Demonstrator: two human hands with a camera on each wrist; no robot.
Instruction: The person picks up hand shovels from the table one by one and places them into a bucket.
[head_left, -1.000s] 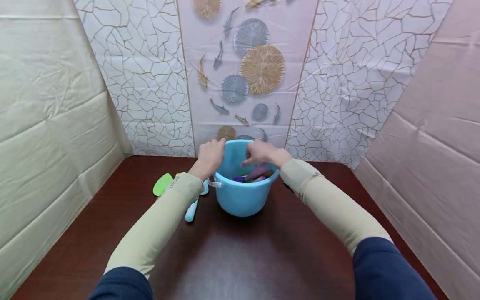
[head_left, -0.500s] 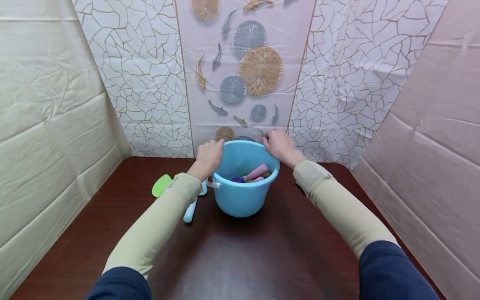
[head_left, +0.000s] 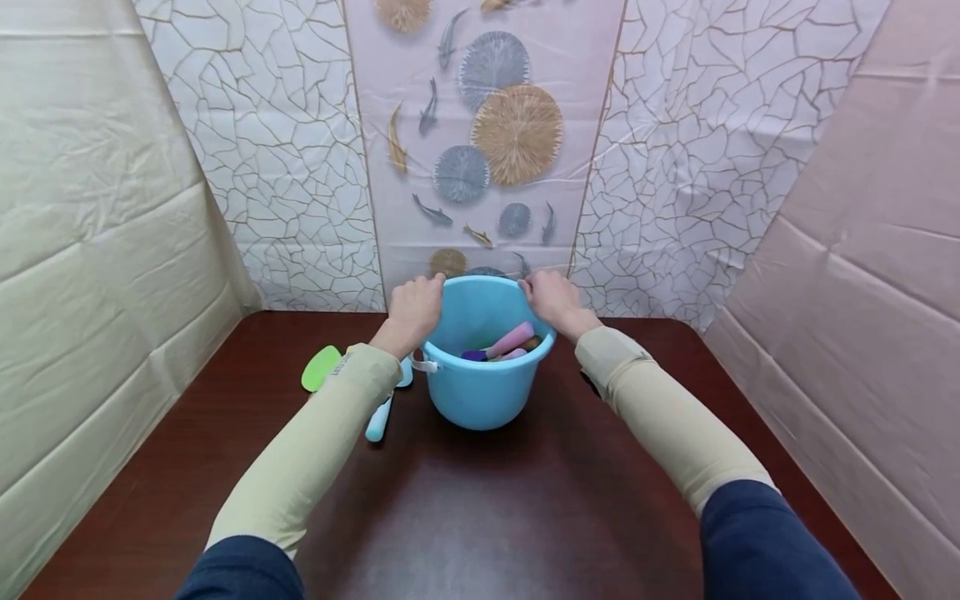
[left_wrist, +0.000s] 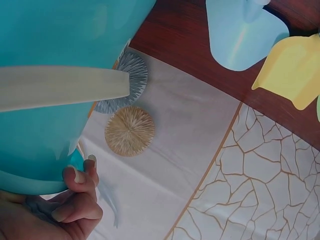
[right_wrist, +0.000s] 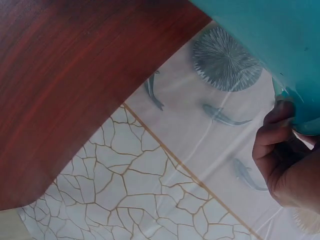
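Light-blue bucket [head_left: 480, 393]: being gripped at its rear left by the left hand [head_left: 415, 308] and rear right by the right hand [head_left: 553, 301], containing a pink handle [head_left: 513, 338]

Your right hand [head_left: 553, 298] is out of the blue bucket [head_left: 480, 396] now; one second ago it hangs over the inside. Half a second ago it is up at the far right part of the rim [head_left: 487, 364], and now it sits a little lower there and grips the edge with bent fingers [right_wrist: 280, 114]. The pink handle [head_left: 513, 338] looks blurry under your hand one second ago; now your hand is away from it and it shows up sharp.
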